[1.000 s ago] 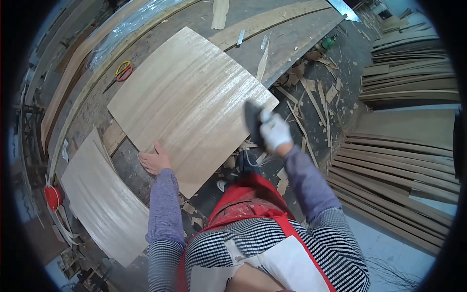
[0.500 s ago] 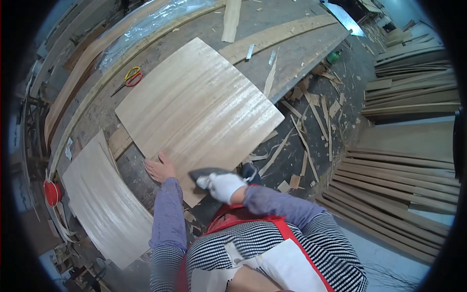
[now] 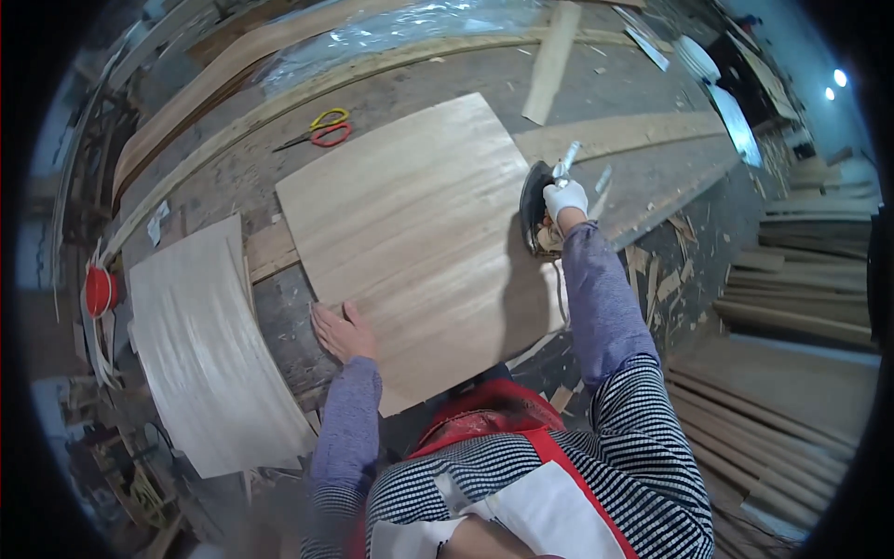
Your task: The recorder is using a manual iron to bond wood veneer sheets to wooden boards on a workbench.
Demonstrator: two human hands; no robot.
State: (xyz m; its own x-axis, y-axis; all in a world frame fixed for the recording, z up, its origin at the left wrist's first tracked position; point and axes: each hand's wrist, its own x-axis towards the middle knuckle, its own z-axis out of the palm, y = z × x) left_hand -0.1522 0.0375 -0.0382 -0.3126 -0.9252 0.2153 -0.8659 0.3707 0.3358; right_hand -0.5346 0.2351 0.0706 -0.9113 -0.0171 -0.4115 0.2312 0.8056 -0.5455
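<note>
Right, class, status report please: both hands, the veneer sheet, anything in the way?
Left hand flat on veneer sheet edge. Right hand, gloved, grips iron at sheet's right edge. Scissors lie apart.

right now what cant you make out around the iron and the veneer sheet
Head view only:
- Iron sole: faces down on the veneer sheet, hidden.
- Right hand grip: glove and handle cover it.
- Sheet's near corner: hidden behind the red apron.
- Left hand palm: faces down.

free: bare surface (image 3: 447,84) far of veneer (image 3: 419,233) | obstacles: scissors (image 3: 317,130) far-left, strip (image 3: 551,61) far, iron (image 3: 535,210) right edge
</note>
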